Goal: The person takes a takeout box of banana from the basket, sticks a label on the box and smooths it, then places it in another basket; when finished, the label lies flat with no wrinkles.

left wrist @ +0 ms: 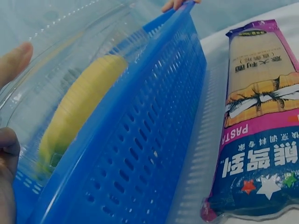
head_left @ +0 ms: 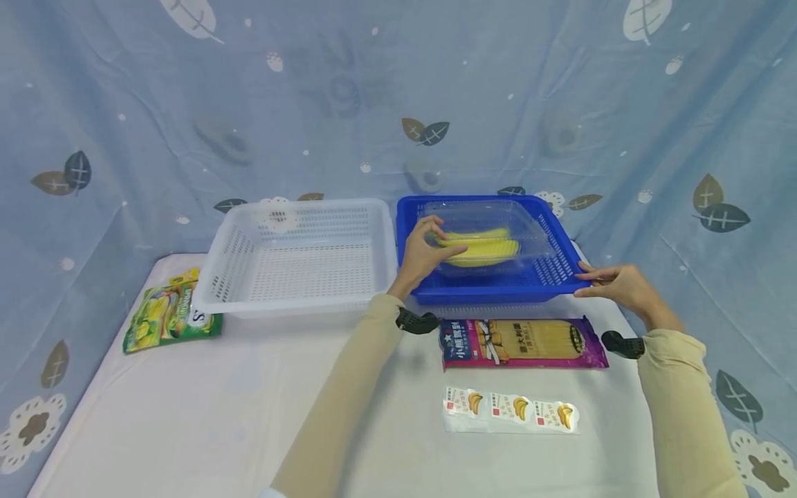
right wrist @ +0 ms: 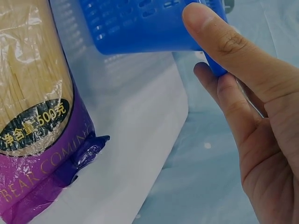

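A clear plastic box with yellow bananas inside it is in the blue basket, at the back right in the head view. My left hand grips the box by its left side, thumb and fingers spread along the edge. At the basket's front right corner, my right hand pinches the blue rim. The right wrist view shows its thumb on one face of the rim and fingertips behind it. In the left wrist view the bananas show through the clear plastic.
A white basket stands left of the blue one, with a green snack bag at its left. A purple pack of pasta lies before the blue basket. Nearer, a strip of banana stickers lies on the white table.
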### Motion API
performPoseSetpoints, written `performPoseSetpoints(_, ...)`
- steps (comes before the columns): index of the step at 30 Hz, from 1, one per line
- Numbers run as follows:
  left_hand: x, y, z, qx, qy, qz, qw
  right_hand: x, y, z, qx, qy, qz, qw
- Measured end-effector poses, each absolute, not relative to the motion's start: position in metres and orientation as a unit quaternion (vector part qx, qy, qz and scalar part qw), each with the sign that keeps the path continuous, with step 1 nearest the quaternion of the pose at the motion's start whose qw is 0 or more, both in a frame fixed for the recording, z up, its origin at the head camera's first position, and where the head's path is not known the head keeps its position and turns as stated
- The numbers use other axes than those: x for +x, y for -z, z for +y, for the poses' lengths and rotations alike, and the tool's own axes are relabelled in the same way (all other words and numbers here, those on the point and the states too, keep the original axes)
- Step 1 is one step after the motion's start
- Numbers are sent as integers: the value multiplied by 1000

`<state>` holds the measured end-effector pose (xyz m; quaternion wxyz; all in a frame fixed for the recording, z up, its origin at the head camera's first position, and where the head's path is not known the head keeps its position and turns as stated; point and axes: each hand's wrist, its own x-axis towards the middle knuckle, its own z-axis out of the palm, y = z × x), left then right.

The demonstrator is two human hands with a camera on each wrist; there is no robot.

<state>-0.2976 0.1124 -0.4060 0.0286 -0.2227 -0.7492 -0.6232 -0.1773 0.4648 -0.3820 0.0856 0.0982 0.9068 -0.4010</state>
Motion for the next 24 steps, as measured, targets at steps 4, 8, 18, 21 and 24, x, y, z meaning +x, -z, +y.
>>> performPoseSetpoints(4,-297,402,107,-231,624,-746,25,-178,382,465,89,399,909,80)
performPoseSetpoints(8,-296,399,103,-244,621,-745,24,-178,381,465,86,397,910,82)
performPoseSetpoints(18,-293,391,93,-276,606,-746,33,-180,381,466,87,374,919,93)
performPoseSetpoints(21,-291,390,91,-281,601,-747,30,-180,381,467,85,367,922,91)
performPoseSetpoints(24,-288,388,89,-283,599,-748,29,-180,381,466,79,358,926,86)
